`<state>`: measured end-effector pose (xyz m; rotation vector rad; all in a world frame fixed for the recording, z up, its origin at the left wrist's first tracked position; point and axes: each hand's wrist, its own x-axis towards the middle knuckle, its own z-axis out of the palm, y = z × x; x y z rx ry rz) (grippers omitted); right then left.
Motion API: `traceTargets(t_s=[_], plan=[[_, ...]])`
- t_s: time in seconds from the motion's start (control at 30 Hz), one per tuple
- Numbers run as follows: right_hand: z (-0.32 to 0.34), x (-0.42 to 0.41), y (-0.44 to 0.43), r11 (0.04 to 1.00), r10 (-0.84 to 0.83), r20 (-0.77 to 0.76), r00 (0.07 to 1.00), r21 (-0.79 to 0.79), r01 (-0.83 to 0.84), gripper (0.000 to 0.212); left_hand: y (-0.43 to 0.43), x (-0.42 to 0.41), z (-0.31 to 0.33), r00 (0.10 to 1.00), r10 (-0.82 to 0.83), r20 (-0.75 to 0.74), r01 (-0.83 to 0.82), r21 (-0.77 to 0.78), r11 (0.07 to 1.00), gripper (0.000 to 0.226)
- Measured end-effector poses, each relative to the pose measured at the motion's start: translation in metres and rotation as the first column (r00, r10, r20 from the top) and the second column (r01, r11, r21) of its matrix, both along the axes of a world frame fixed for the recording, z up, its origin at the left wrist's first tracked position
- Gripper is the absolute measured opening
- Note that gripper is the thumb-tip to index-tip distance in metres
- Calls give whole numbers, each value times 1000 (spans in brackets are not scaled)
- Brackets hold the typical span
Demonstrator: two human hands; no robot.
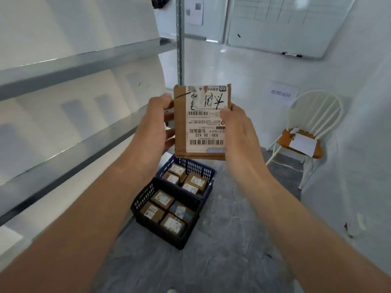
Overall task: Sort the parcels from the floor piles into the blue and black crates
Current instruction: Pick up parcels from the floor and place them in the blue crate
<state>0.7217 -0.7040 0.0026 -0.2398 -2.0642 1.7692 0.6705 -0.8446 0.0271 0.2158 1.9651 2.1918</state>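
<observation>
Parcel [201, 121] aloft, label upside down and facing the camera. Around it: rack [84, 66] on the left, grey floor [232, 229], black crate [143, 196] nearest, blue crate [208, 168] touching it behind and below the parcel, both part-filled with small boxes [195, 180]. Left hand [152, 121] and right hand [239, 132] on opposite edges, fingers [169, 135] curled round the cardboard. Likely trouble: label misread upside down, wrong crate; or let go from this height, bouncing off the boxes onto the floor.

White chair [306, 132], whiteboard [279, 24], shelving [84, 60]
</observation>
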Motion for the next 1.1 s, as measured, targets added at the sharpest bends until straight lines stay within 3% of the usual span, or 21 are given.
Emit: traceTargets(t_s=[0.3,0.53,0.67,0.97,1.1], plan=[[-44,-158,71,1000,-25,90,996,1,25,46,73,-163,-48,998,-30,46,32,-50,998,47],[-74,-261,169,1000,11,153,988,-16,-9,33,170,-258,-76,993,36,110,-29,-59,998,46],[-101,-322,234,994,111,189,976,-31,-107,44,233,-299,-99,977,163,138,-157,-60,986,46],[-158,-447,325,930,355,298,886,-19,-366,16,317,-389,-155,899,373,232,-353,-124,927,46],[-197,-511,328,915,377,372,848,-7,-403,40,324,-443,-197,828,469,309,-440,-162,883,42]])
